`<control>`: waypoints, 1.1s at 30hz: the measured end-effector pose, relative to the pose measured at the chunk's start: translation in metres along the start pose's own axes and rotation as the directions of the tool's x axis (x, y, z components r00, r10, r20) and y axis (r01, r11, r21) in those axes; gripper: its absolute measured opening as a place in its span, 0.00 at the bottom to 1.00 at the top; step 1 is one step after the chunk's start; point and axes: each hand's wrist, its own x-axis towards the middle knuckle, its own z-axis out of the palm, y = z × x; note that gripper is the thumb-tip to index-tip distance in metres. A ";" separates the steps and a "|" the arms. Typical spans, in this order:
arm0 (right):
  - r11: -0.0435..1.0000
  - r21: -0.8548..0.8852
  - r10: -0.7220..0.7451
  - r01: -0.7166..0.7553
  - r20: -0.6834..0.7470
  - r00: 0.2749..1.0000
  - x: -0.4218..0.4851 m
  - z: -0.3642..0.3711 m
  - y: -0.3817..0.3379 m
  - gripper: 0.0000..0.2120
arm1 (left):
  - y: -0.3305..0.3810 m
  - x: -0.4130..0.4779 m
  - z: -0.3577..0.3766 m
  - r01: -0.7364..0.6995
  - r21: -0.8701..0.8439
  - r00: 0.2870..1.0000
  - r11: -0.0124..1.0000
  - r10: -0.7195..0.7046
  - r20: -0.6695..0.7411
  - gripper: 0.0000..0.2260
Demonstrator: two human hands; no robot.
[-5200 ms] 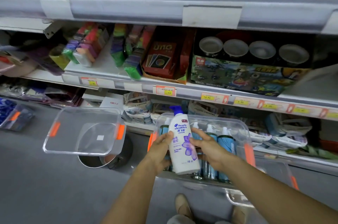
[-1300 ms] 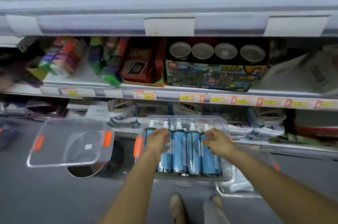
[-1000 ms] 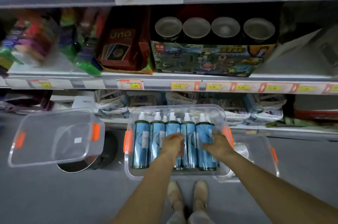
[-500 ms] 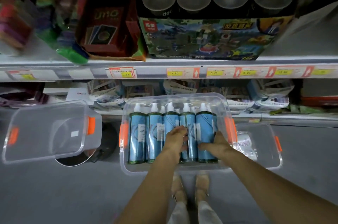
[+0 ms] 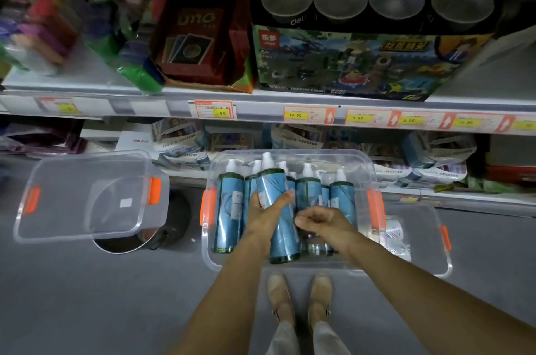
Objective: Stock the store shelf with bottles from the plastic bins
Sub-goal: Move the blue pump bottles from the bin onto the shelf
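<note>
Change vs 0.5 s ago: then both hands lay on a level row of bottles, now 1 blue bottle [image 5: 272, 183] is pulled up out of the row. Left hand [image 5: 265, 214] grips it mid-body, thumb across the front, fingers wrapped behind. Its white pump cap sits above the fingers and higher than the neighbours' caps, and its base hangs below the fingers, over the near part of the clear bin [image 5: 371, 169], not yet clear of it.

Right hand [image 5: 322, 221] is just right of that bottle, fingers partly curled over the next bottles [image 5: 309, 195] in the row. Cannot tell if it grips one or only steadies them. More bottles stand left of the left fingers, e.g. the end one [image 5: 229, 204].

Judgement: pick of 1 bottle has begun, lift-out is in hand and placement is not started. None of these bottles shows on the shelf [image 5: 261, 106] above the fingers. Second clear bin [image 5: 72, 169] sits well left of the hands.
</note>
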 end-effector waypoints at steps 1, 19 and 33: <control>0.997 -0.072 -0.009 0.002 -0.094 0.996 0.007 0.000 0.005 0.10 | -0.002 0.002 -0.007 -0.003 0.006 1.000 1.000 0.003 -0.018 0.26; 0.926 -0.212 0.261 -0.312 -0.240 0.935 0.041 -0.002 0.028 0.39 | -0.008 0.007 -0.033 0.024 -0.023 0.999 0.999 -0.023 0.032 0.39; 0.994 0.020 0.101 -0.105 0.131 0.986 -0.048 0.003 -0.059 0.28 | 0.028 -0.072 -0.039 0.116 -0.334 0.968 0.935 -0.031 0.250 0.21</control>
